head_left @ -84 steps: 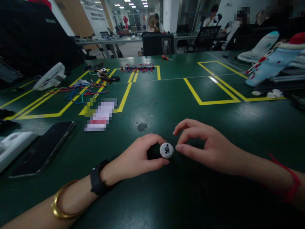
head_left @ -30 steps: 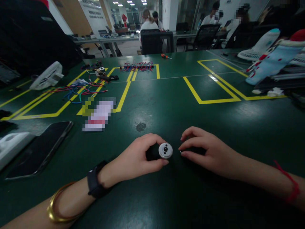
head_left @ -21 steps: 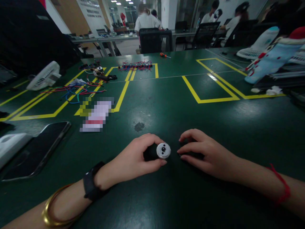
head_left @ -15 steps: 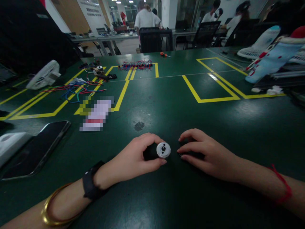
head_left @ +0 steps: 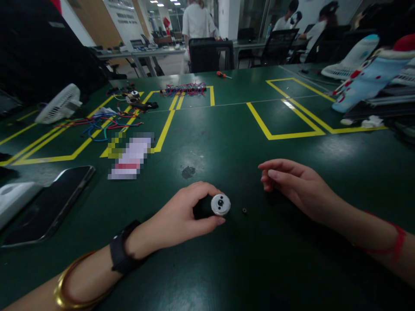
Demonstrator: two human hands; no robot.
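Green desk point(head_left: 227, 272), yellow tape point(head_left: 296, 136) beyond both hands. L hand point(head_left: 178, 214) grips a silver-ended cyl. point(head_left: 216, 208); just right of it, a small dark pc. point(head_left: 244, 211) lies loose, prob. already off the cyl. R hand point(head_left: 301, 188) half-curled, nothing vis. inside.

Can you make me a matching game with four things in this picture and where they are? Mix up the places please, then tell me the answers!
Things:
1. silver-topped cylinder
2. tiny dark part
3. phone
4. screwdriver

Places:
A. near the far edge of the green table
B. held in the left hand
C. lying loose between the left hand and the right hand
D. lying flat near the picture's left edge

Answers: 1-B, 2-C, 3-D, 4-A
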